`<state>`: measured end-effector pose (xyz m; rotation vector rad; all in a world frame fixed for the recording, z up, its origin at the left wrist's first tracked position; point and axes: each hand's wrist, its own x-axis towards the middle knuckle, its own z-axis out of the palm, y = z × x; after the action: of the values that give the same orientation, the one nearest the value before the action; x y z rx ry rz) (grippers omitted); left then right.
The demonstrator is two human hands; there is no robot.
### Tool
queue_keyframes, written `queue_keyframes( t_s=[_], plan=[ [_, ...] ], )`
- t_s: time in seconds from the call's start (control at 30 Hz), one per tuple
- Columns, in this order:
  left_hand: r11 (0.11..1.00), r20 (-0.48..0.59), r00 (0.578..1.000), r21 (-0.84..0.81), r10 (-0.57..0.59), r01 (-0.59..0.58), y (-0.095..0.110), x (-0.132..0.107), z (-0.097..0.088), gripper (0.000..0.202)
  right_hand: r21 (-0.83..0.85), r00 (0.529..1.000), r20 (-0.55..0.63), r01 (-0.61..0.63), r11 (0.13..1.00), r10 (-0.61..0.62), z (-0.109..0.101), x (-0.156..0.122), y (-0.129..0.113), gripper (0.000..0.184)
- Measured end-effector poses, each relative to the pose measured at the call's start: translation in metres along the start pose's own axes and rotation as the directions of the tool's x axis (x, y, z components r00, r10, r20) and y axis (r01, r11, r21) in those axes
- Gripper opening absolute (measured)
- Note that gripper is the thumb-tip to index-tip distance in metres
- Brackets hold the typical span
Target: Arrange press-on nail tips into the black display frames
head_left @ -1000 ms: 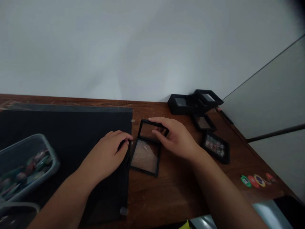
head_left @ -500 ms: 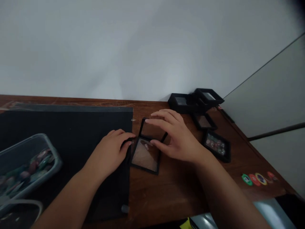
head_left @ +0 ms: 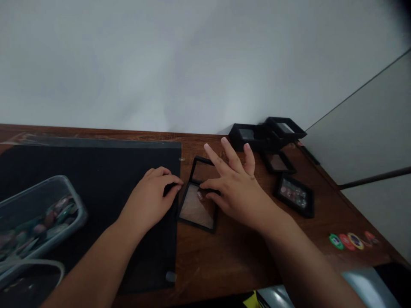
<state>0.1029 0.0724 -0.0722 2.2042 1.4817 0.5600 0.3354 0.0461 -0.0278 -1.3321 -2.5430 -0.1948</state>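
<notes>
An open black display case (head_left: 198, 208) with clear film panels lies on the brown table (head_left: 231, 256), its two halves hinged flat. My left hand (head_left: 150, 199) rests curled at the case's left edge, fingertips pinching the frame near the hinge. My right hand (head_left: 233, 186) lies over the far half with fingers stretched and spread, thumb touching the film of the near half.
A black mat (head_left: 90, 196) covers the table's left. A clear tub of coloured chips (head_left: 35, 218) sits at the left edge. Black display cases (head_left: 266, 132) are stacked at the back right, a filled case (head_left: 293, 194) lies beside them. Loose chips (head_left: 348, 241) lie at the right.
My right hand let go of the far half's top rim, which has dropped flat, and its fingers have spread out over it. My left hand has barely moved.
</notes>
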Motion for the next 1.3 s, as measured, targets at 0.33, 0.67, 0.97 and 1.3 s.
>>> queue_keyframes(
  t_s=[0.33,0.67,0.97,1.3],
  plan=[
    [0.973,-0.108,0.982,-0.153,0.155,-0.17,0.025,-0.007,0.001,0.017,-0.121,0.999,-0.022,0.041,0.992,-0.044,-0.002,-0.004,-0.01,0.008],
    [0.967,0.064,0.974,-0.144,0.219,-0.208,0.028,-0.006,0.005,0.02,0.017,0.996,-0.079,-0.036,0.999,0.037,-0.015,-0.002,0.004,0.019],
    [0.958,0.138,0.951,-0.114,0.278,-0.263,0.021,-0.005,0.007,0.026,0.068,0.989,-0.134,-0.058,0.996,0.067,-0.019,-0.001,0.009,0.024],
    [0.953,0.14,0.964,-0.236,0.227,-0.19,0.021,-0.007,0.004,0.021,0.099,0.988,-0.141,-0.041,0.994,0.055,-0.022,-0.003,0.003,0.025]
  ],
)
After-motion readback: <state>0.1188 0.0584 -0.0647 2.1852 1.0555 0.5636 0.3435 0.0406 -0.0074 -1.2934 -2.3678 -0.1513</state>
